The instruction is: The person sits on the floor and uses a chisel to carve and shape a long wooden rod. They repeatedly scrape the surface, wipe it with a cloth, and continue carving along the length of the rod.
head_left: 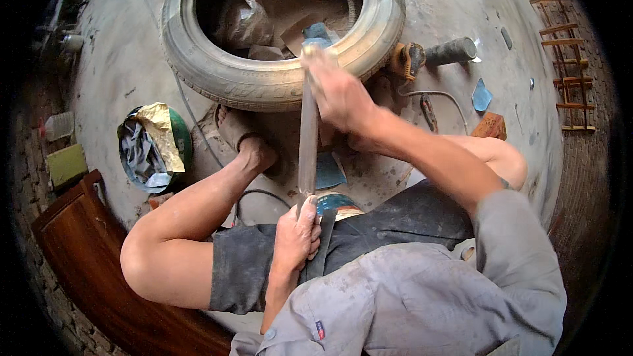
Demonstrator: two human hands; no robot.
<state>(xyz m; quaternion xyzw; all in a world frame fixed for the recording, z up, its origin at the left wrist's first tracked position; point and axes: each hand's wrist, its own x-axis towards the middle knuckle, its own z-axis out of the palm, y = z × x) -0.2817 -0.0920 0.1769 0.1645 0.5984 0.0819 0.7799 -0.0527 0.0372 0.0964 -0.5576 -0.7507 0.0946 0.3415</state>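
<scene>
A long, narrow grey-brown strip (pixel 308 138) stretches away from my lap, its far end over the near rim of a worn tyre (pixel 264 82). My left hand (pixel 297 234) is closed round its near end, thumb along the top. Near the far end, my right hand (pixel 336 92) is wrapped over the strip, somewhat blurred. Something small and yellowish (pixel 315 53) shows at its fingers, too smeared to name. Below the strip lies a blue sheet (pixel 330 170) on the floor. A dark strap-like piece (pixel 322 244) rests on my shorts beside the left hand.
Inside the tyre are a clear plastic bag (pixel 247 20) and blue scraps (pixel 318 34). A sander-like tool (pixel 407 60) and a dark cylinder (pixel 452 51) lie right of it. Leftward stand a bucket (pixel 183 138) of paper and cloth and a brown wooden panel (pixel 99 244). A cable (pixel 198 128) crosses the floor.
</scene>
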